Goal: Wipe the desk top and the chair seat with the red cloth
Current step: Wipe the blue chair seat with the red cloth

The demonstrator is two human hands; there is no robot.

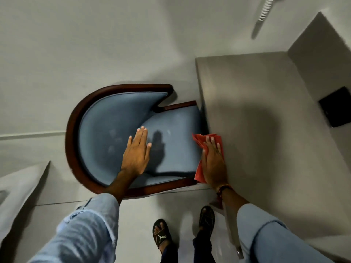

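A blue upholstered chair (106,133) with a dark curved wooden frame stands pushed against the left edge of the grey desk top (256,114). My left hand (136,152) hovers flat over the chair seat (176,141), fingers apart, holding nothing. My right hand (213,162) lies flat on the red cloth (199,141), pressing it at the desk's left edge where it meets the seat. Part of the cloth hangs over the seat's right side, and the rest is hidden under my palm.
A black square panel (335,107) sits on the desk at the right. A grey wall block (321,48) rises behind the desk. My sandalled feet (161,234) stand on the pale floor below the chair. A grey slanted surface (24,186) lies at the left.
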